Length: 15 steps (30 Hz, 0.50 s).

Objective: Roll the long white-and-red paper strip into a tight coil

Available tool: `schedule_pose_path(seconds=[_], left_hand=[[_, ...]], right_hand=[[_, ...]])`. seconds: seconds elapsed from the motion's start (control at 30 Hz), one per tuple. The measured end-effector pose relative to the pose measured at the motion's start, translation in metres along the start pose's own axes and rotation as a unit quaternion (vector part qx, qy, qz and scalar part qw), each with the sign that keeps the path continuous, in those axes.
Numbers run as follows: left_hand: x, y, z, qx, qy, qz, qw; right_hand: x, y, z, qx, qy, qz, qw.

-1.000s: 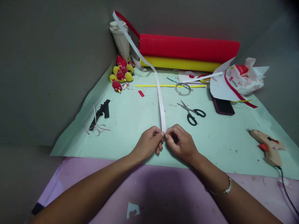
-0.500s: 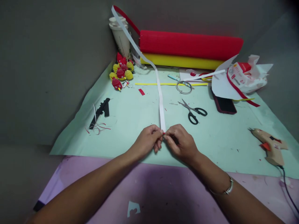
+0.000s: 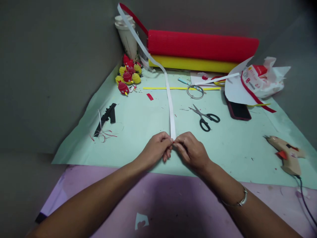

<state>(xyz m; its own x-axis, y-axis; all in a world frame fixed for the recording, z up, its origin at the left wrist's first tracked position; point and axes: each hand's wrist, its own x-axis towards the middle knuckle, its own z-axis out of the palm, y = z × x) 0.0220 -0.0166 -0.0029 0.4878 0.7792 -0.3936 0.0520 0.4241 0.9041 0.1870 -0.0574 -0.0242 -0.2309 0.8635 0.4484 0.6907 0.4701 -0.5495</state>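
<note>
A long paper strip (image 3: pixel 170 105), white on the side facing me and red on the other, runs from my fingertips across the pale green sheet (image 3: pixel 138 132) up to the back corner. My left hand (image 3: pixel 156 150) and my right hand (image 3: pixel 192 152) meet at its near end, fingers closed, pinching that end between thumbs and forefingers. A speck of red shows between the fingertips. A silver bracelet (image 3: pixel 241 200) circles my right wrist.
Scissors (image 3: pixel 205 118) lie just beyond my right hand. A glue gun (image 3: pixel 284 153) rests at the right, a dark phone (image 3: pixel 237 110) and crumpled wrapper (image 3: pixel 261 81) behind it. Red and yellow rolls (image 3: pixel 201 49), a paper cup (image 3: pixel 126 36), small red-yellow paper figures (image 3: pixel 128 76) and black scraps (image 3: pixel 106 118) line the back and left.
Both hands stay pinched on the strip's near end, with only small finger shifts. The view has tilted slightly, so the far things sit a little higher.
</note>
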Motion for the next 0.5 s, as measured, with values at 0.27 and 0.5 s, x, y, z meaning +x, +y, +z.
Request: schedule_pose_path(seconds=[0.27, 0.5], left_hand=[[0.0000, -0.0001, -0.0012, -0.007, -0.011, 0.001, 1.000], [-0.0007, 0.0013, -0.0012, 0.004, -0.014, 0.000, 1.000]], right_hand=[[0.0010, 0.0009, -0.0003, 0.005, -0.017, -0.002, 1.000], [0.0016, 0.0028, -0.0014, 0.033, -0.031, -0.004, 0.999]])
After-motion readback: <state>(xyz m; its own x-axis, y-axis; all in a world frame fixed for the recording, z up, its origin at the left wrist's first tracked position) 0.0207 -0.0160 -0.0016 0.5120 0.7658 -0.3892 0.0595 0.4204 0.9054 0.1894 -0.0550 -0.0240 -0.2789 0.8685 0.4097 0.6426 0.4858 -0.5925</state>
